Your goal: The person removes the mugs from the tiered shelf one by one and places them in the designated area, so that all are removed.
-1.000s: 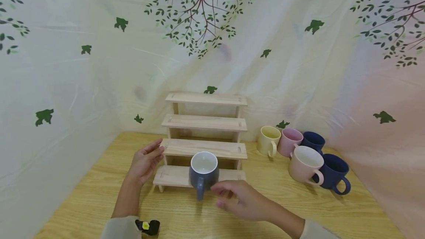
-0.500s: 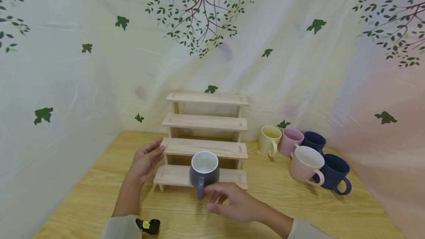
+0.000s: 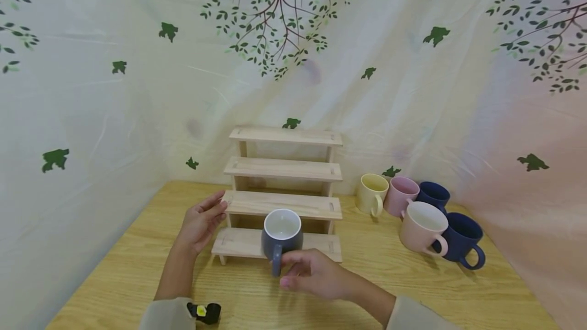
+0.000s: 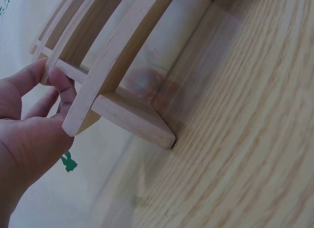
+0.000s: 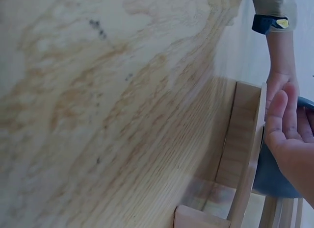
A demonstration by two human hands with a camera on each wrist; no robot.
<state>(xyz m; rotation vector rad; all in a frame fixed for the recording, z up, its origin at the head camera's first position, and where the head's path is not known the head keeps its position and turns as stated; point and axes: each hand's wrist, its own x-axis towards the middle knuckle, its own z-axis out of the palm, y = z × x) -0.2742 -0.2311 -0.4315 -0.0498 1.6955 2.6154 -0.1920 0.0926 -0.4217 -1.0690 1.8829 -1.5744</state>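
A dark blue-grey mug (image 3: 270, 243) with a white inside stands on the lowest step of a pale wooden step shelf (image 3: 284, 202), its handle facing me. My right hand (image 3: 316, 275) is at the handle's right side. Its index fingertip reaches the handle, while the thumb is apart from it. In the right wrist view the mug (image 5: 274, 174) is partly hidden behind the right hand (image 5: 294, 139). With thumb and fingers my left hand (image 3: 202, 223) pinches the left end of the second step from the bottom, as the left wrist view of that hand (image 4: 34, 125) shows.
To the right on the wooden table (image 3: 367, 258) several mugs stand close together: yellow (image 3: 367, 200), mauve (image 3: 395, 200), light pink (image 3: 415, 230) and dark blue (image 3: 458, 243), with another dark blue one behind. A leaf-patterned cloth (image 3: 183, 106) hangs around the table.
My right hand has moved left, up to the mug's handle. The left hand, the shelf and the mugs have stayed in place.
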